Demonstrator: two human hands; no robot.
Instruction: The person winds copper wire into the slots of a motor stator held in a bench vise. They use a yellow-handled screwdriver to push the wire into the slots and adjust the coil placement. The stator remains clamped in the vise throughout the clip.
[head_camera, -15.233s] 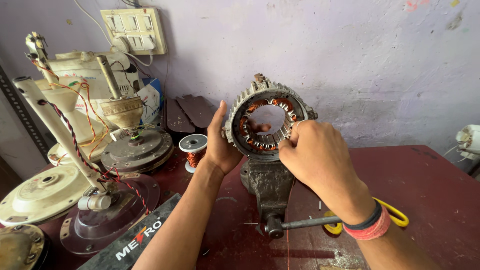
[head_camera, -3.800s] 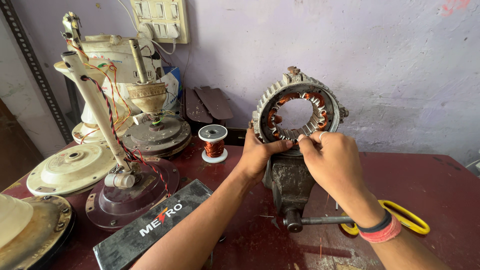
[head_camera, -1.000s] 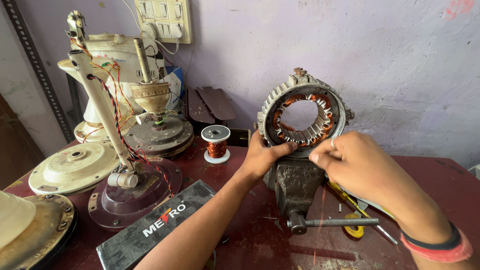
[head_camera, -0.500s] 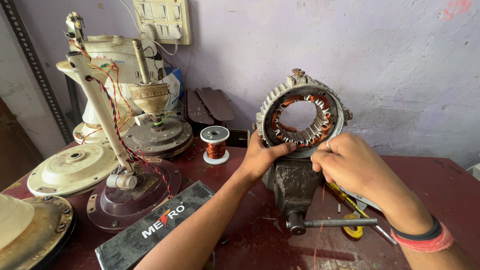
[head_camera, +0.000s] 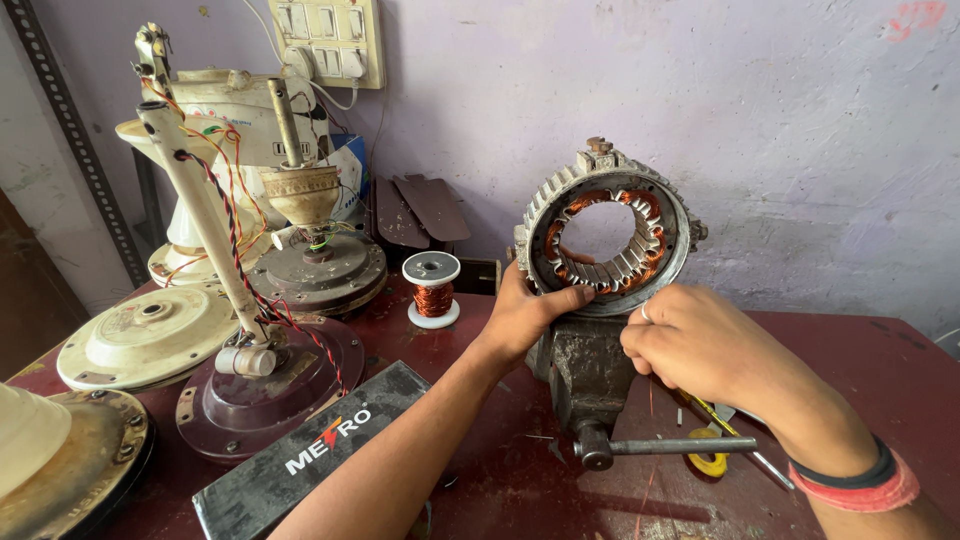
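A round metal motor stator (head_camera: 604, 228) with copper windings inside stands upright, clamped in a grey bench vise (head_camera: 588, 372). My left hand (head_camera: 524, 315) grips the stator's lower left rim, thumb laid along the inner edge. My right hand (head_camera: 700, 342) is at the lower right rim, fingers curled tight and pinched against the metal; what it pinches is too small to tell. The vise handle bar (head_camera: 668, 447) sticks out to the right below my right wrist.
A spool of copper wire (head_camera: 431, 287) stands behind my left arm. Ceiling fan parts and a downrod with red and black wires (head_camera: 215, 230) crowd the left. A dark flat box (head_camera: 310, 452) lies in front. Yellow-handled scissors (head_camera: 708, 460) lie beside the vise.
My right hand has drawn back from the stator's lower middle to its lower right rim. My left hand stays on the lower left rim.
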